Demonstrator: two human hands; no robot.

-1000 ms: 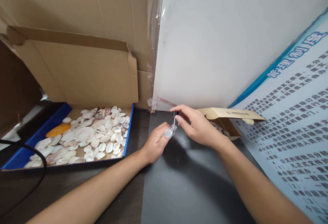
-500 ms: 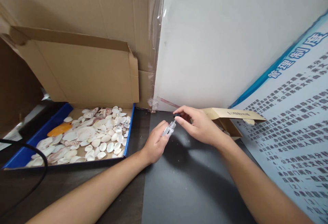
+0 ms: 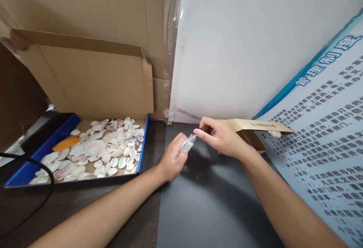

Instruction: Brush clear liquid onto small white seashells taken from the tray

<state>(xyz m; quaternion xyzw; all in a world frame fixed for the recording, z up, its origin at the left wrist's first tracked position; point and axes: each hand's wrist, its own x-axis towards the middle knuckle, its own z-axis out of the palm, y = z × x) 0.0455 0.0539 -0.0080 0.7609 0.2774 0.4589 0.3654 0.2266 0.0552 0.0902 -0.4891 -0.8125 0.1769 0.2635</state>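
My left hand (image 3: 172, 158) is wrapped round a small clear bottle (image 3: 187, 144), its threaded neck tilted up to the right. Just right of the neck, my right hand (image 3: 217, 134) pinches a small dark cap (image 3: 201, 129) between thumb and fingers. A thin clear piece shows between the cap and the bottle mouth; where it ends I cannot make out. Both hands are above a dark grey mat (image 3: 198, 210).
A blue-edged box (image 3: 144, 142) full of shells, with an orange one (image 3: 66, 143), lies at left under its raised cardboard lid (image 3: 99, 78). A black cable (image 3: 51, 180) curves before it. Behind my right hand is an open kraft box (image 3: 255, 125); a printed poster (image 3: 326, 127) is at right.
The bottle has turned slightly in my left hand and shows more of its side. My right hand has shifted a little, and the dark cap is more hidden by its fingers.
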